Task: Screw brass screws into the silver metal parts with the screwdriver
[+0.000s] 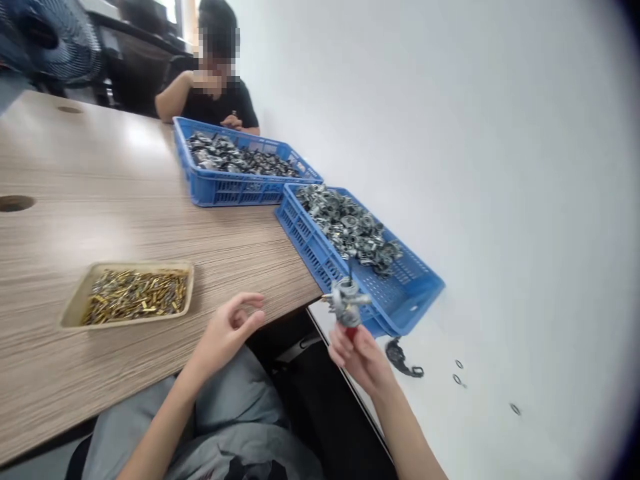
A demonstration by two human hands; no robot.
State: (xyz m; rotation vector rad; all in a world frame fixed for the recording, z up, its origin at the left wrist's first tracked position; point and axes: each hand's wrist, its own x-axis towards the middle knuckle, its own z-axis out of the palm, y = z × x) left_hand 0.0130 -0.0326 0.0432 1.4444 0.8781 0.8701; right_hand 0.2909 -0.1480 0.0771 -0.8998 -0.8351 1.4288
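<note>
My right hand [361, 357] is closed around the base of a small grey metal part [346, 302] with a red bit at its bottom, held up in front of the near blue crate [415, 297]. My left hand [231, 328] hovers over the table's front edge, thumb and forefinger curled into a pinch; whether anything sits between them is too small to see. A beige tray [75, 308] of small brass pieces lies to the left of that hand.
The near blue crate holds several grey metal parts and overhangs the wooden table [100, 213]. A second blue crate [235, 190] stands behind it, in front of a seated person [213, 100]. Small black rings [458, 379] and a black piece [403, 360] lie on the white surface.
</note>
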